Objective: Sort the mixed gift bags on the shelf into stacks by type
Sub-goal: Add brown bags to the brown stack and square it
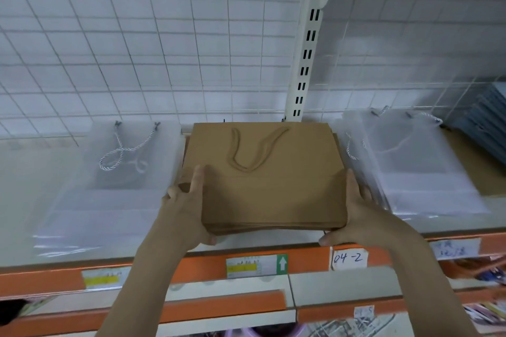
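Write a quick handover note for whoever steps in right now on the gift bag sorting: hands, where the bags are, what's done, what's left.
Left hand and right hand each grip a side of the stack of flat brown kraft paper gift bags, mid-shelf at the front edge of the orange-edged shelf.
Stack of translucent frosted plastic bags with twisted cord handles lies to its left; a second frosted plastic stack lies to its right.
Blue-grey flat bags lie at far right, partly out of view.
Done: brown bags gathered into one pile.
Left: probably square up and release the brown stack, merge the two frosted stacks if same type, check the blue-grey ones.
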Demonstrator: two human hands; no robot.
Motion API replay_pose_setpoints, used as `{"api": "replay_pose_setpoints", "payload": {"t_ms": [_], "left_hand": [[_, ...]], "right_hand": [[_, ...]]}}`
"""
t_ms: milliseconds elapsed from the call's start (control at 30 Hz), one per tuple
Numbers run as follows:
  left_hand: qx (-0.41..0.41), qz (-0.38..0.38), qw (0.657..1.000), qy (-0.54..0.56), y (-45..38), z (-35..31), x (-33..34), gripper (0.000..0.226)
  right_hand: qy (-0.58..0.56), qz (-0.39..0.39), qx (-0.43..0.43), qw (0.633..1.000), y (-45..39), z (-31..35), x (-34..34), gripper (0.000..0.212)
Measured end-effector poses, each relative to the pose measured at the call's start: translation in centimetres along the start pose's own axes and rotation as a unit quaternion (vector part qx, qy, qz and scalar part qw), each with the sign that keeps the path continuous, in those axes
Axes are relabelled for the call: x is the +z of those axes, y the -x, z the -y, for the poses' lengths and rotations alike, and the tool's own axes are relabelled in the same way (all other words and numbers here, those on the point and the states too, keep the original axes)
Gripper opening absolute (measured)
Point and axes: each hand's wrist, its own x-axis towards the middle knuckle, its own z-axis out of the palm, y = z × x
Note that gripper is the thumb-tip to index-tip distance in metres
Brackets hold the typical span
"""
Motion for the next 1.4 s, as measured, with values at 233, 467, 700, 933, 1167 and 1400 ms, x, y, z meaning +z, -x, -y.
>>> {"api": "replay_pose_setpoints", "payload": {"t_ms": [233,467,700,933,1167,1400], "left_hand": [[0.004,0.022,0.999,-0.025,-0.3,-0.1,-0.8,0.139],[-0.01,-0.011,1.0,-0.007,-1.2,0.2,0.0,0.14],[0.0,-0.018,0.999,0.029,-1.1,0.4,0.6,0.138],[-0.02,-0.008,0.999,0.046,-1.4,0.7,0.7,0.147],[-0.002,-0.066,0.994,0.091,-0.6,0.7,1.1,0.137],[-0.079,-0.135,0.982,0.105,0.4,0.3,0.8,0.127]], "right_hand": [[0.023,-0.053,0.041,0.997,-1.0,0.9,0.5,0.135],[0.039,-0.054,0.088,0.994,-2.3,1.3,-0.4,0.106],[0.072,-0.059,0.08,0.992,-2.6,1.0,-0.8,0.076],[0.045,-0.058,0.058,0.996,-2.9,0.2,-0.4,0.08],[0.018,-0.075,0.029,0.997,-2.8,-0.5,-0.4,0.071],[-0.003,-0.106,0.007,0.994,-2.0,-1.3,-0.8,0.064]]}}
